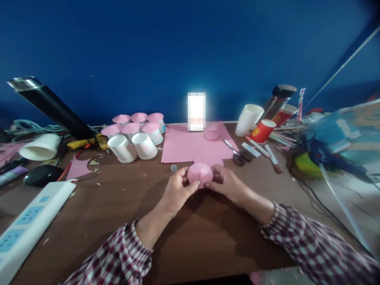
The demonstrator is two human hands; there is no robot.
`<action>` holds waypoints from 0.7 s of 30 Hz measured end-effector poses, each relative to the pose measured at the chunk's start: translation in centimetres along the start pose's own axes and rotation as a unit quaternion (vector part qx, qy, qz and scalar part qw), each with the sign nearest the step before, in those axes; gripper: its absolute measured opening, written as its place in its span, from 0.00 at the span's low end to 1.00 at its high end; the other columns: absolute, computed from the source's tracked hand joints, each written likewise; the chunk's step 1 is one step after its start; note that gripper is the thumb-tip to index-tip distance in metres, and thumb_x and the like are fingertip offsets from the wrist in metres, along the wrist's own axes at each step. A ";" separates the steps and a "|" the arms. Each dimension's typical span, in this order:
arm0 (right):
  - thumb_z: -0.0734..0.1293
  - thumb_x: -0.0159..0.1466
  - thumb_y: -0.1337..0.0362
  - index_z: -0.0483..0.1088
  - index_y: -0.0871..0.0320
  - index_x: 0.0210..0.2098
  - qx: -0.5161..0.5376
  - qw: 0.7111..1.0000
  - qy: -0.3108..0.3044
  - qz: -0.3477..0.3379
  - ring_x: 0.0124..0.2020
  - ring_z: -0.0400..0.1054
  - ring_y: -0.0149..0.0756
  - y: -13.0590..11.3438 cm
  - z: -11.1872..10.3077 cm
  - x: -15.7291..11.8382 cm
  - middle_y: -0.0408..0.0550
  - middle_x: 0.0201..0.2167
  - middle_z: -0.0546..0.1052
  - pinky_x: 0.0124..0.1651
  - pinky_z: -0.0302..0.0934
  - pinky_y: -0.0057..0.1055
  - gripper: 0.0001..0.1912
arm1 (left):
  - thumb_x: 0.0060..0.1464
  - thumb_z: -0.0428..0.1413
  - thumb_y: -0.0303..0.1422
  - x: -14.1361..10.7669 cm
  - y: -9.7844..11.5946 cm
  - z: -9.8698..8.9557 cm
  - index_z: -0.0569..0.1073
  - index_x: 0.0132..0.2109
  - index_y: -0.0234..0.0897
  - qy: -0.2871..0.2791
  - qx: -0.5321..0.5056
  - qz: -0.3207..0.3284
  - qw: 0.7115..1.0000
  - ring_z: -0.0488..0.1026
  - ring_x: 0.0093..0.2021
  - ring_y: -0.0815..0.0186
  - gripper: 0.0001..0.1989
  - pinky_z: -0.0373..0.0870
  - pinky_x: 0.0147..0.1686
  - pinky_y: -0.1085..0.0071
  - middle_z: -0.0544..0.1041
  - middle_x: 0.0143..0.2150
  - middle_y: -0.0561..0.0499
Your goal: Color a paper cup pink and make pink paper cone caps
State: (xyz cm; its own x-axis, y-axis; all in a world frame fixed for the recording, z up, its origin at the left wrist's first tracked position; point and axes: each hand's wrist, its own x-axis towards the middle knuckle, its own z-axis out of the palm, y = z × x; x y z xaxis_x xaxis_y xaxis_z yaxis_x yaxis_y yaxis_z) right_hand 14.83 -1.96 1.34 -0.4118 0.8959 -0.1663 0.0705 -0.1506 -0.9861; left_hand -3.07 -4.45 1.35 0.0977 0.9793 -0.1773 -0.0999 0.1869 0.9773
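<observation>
Between both hands, above the near middle of the table, is a round pink paper disc [199,174] with a line running from its centre to the near edge. My left hand [179,188] pinches its left side, thumb on top near that line. On the right side my right hand [227,183] grips the rim with thumb and fingers. Just behind lie further pink paper circles [218,161], partly hidden by the held disc, next to a large pink paper sheet [184,144]. Another loose circle [211,135] rests on that sheet.
Several paper cups topped with pink cones [130,128] stand back left, behind two bare white cups [144,145]. Scissors [239,154] lie right of the sheet, near a red cup [263,131] and white cups [248,118]. A power strip [35,225] lies at left. A blurred glue gun [335,158] is at right.
</observation>
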 end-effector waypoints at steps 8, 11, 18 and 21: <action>0.75 0.51 0.61 0.63 0.57 0.37 -0.017 0.999 -0.025 -0.016 0.34 0.70 0.35 -0.6 0.5 -0.3 0.43 0.31 0.74 0.37 0.63 0.31 0.20 | 0.46 0.65 0.35 -0.1 -0.2 -0.1 0.67 0.53 0.34 -0.008 -0.036 0.003 0.999 0.74 0.41 0.66 0.28 0.73 0.39 0.72 0.76 0.45 0.45; 0.73 0.52 0.62 0.64 0.58 0.39 -0.031 0.999 -0.028 -0.016 0.34 0.69 0.34 -1.0 0.7 -0.6 0.43 0.32 0.74 0.37 0.63 0.30 0.19 | 0.46 0.65 0.35 -0.1 -0.5 -0.1 0.67 0.55 0.35 -0.014 -0.070 -0.006 0.997 0.74 0.40 0.66 0.29 0.72 0.40 0.72 0.76 0.43 0.47; 0.72 0.53 0.59 0.63 0.59 0.41 0.025 0.999 -0.035 -0.007 0.36 0.69 0.34 -0.8 0.6 -0.5 0.46 0.36 0.74 0.38 0.63 0.30 0.21 | 0.46 0.66 0.37 0.0 -0.2 -0.1 0.66 0.55 0.36 -0.015 -0.086 -0.029 0.996 0.74 0.44 0.63 0.30 0.73 0.40 0.70 0.75 0.48 0.44; 0.72 0.54 0.59 0.63 0.59 0.41 0.007 0.999 -0.036 -0.015 0.36 0.69 0.34 -0.9 0.7 -0.6 0.46 0.36 0.74 0.38 0.63 0.30 0.20 | 0.46 0.66 0.35 0.0 -0.3 -0.1 0.66 0.55 0.36 -0.017 -0.083 -0.018 0.996 0.73 0.46 0.63 0.30 0.73 0.42 0.70 0.74 0.49 0.44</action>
State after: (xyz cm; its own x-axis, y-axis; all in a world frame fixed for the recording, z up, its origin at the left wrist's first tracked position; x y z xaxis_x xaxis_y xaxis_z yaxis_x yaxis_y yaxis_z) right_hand 14.38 -2.60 2.32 -0.4778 0.8680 -0.1352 0.0438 -0.1302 -0.9905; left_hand -3.16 -4.52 1.02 0.1380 0.9688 -0.2060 -0.2568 0.2358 0.9372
